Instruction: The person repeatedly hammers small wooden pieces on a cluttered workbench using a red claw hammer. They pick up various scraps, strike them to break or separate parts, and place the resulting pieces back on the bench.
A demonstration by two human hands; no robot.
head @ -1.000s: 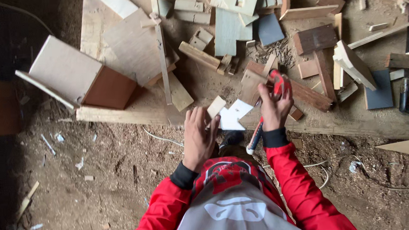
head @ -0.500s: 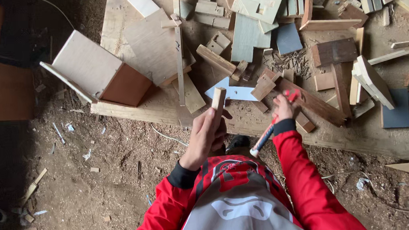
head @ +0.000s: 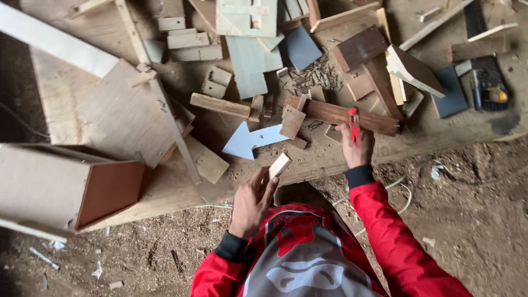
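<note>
The left hand (head: 252,202) is pinching a small pale wood block (head: 279,164) between thumb and fingertips, holding it up just off the front edge of the counter (head: 176,192). The right hand (head: 355,148) is closing around a red-handled tool (head: 353,124), its head standing up above the fingers; what kind of tool it is cannot be told at this size. That hand is resting on the counter, touching a long dark wood strip (head: 350,117).

Just beyond the block, a pale blue arrow-shaped cutout (head: 247,141) is lying flat, pointing to the person's left. A square tan offcut (head: 291,122) is lying tilted just beside the arrow's tail. Scattered further back are more offcuts, a heap of small dark nails or screws (head: 314,78), and a large plywood sheet (head: 115,117). An open wooden box (head: 55,186) is lying on its side at the left end. A dark power tool with a yellow part (head: 482,84) is sitting well apart, at the far right.

Judgement: the step in hand looks like a small piece being picked and brought to the work spot while the tool is being readied. The next move probably calls for the block to be set down flat and held steady, fingers clear of the tool's path.
</note>
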